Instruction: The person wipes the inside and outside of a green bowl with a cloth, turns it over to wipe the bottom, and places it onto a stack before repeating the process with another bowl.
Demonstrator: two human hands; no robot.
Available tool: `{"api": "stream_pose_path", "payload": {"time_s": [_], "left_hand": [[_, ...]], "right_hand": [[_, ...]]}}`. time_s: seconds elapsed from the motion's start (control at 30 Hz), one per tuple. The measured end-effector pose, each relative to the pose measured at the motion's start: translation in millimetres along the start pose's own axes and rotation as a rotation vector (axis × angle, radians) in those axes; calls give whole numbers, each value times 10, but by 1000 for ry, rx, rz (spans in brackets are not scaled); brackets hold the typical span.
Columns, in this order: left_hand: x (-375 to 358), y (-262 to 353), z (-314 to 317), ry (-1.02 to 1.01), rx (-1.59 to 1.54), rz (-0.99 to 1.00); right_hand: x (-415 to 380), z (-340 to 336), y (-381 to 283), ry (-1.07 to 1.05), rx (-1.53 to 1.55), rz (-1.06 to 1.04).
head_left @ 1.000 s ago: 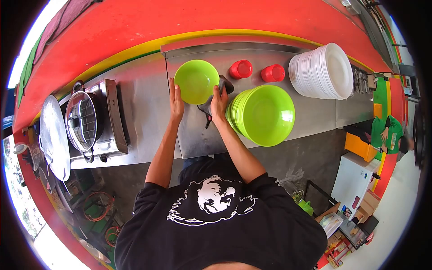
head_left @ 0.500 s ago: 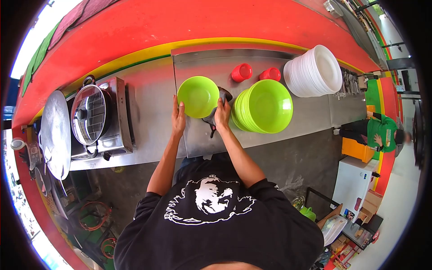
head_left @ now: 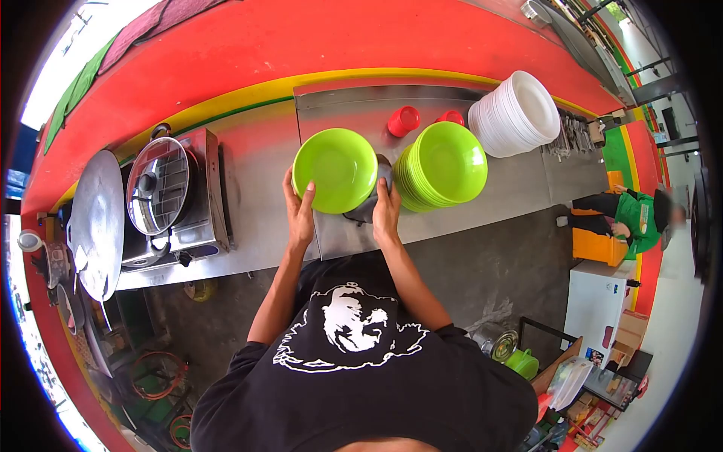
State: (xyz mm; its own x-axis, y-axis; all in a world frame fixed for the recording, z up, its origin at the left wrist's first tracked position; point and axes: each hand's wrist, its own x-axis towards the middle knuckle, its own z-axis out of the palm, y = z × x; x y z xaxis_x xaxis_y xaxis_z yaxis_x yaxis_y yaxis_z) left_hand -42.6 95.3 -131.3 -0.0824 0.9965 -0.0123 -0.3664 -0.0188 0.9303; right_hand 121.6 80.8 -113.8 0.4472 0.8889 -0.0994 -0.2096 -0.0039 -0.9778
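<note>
A lime-green bowl (head_left: pixel 335 169) is held up in front of me, its inside facing me. My left hand (head_left: pixel 300 207) grips its left rim, the thumb over the edge. On its right side is my right hand (head_left: pixel 386 211), fingers closed on a dark cloth (head_left: pixel 363 210) that shows above the fingers and below the bowl. Part of the cloth is hidden behind the bowl. Just right of that hand, a tilted stack of green bowls (head_left: pixel 450 163) rests on the steel counter (head_left: pixel 260 162).
Red cups (head_left: pixel 404 120) and a stack of white plates (head_left: pixel 520 113) sit farther back, with cutlery (head_left: pixel 574 135) beyond. At left are a lidded pan (head_left: pixel 160 184) on a stove (head_left: pixel 207 181) and a large metal disc (head_left: pixel 98 222). A person in green (head_left: pixel 644 222) sits far right.
The bowl has come slightly closer to me, and both hands have shifted with it. My view has tilted a little. The seated person's arms have changed position.
</note>
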Motion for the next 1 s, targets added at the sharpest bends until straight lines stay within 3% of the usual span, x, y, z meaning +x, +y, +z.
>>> {"api": "stream_pose_path", "payload": {"time_s": [0.1, 0.13, 0.23, 0.37, 0.4, 0.5, 0.63, 0.7, 0.83, 0.97, 1.0], "left_hand": [[-91, 371, 79, 4, -205, -106], [-76, 264, -52, -36, 212, 102], [-100, 344, -153, 60, -310, -327], [-162, 532, -232, 59, -115, -331], [-164, 543, -279, 41, -65, -327], [-201, 610, -251, 15, 28, -305], [-285, 714, -115, -22, -38, -397], [-349, 766, 52, -64, 73, -291], [-391, 900, 114, -75, 48, -275], [-403, 861, 98, 23, 303, -226], [-406, 854, 91, 44, 324, -201]], "right_hand": [[-283, -38, -136, -56, 55, 7], [-312, -140, -71, -117, 63, 87], [-423, -289, -201, -203, 114, 134], [-512, -417, -503, -254, 111, -16], [-553, -483, -636, -364, 48, 24], [-735, -303, -1006, -539, -450, -115], [-773, 12, -711, -907, -890, -647], [-885, 130, -523, -985, -983, -551], [-818, 290, -680, -1122, -962, -375], [-737, 228, -323, -832, -1177, -563], [-759, 227, -360, -763, -1194, -521]]}}
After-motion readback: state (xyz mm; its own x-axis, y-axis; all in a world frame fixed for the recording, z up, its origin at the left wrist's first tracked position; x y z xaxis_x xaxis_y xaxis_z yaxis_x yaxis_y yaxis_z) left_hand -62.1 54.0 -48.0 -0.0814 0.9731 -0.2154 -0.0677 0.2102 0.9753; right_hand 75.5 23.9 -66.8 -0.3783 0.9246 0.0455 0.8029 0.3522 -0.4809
